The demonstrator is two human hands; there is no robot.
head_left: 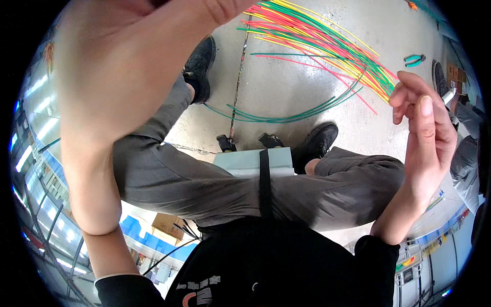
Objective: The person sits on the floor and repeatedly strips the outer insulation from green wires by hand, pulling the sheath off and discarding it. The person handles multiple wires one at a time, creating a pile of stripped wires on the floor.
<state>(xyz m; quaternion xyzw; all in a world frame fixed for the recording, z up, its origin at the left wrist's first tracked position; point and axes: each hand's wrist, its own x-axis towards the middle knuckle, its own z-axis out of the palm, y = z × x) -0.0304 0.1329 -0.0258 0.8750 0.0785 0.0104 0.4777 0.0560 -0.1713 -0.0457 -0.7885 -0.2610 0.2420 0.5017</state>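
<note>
My left hand [123,66] is raised very close, large at the upper left. Its fingers run past the top edge, so what they do or hold is hidden. My right hand [424,123] hovers at the right, palm inward, its fingers loosely bent and apart with nothing visible in them. Just beyond its fingertips, in the picture, ends a fanned bundle of red, yellow and green wires [327,38] on the floor. A few loose dark green wires [286,120] curve across the floor nearer my feet.
Teal-handled pliers [414,60] lie on the floor right of the bundle. A light grey box [240,160] with a black strap [264,179] sits between my legs. Another person's grey trouser leg [465,158] shows at the right edge. Behind me stands a cardboard box [168,226].
</note>
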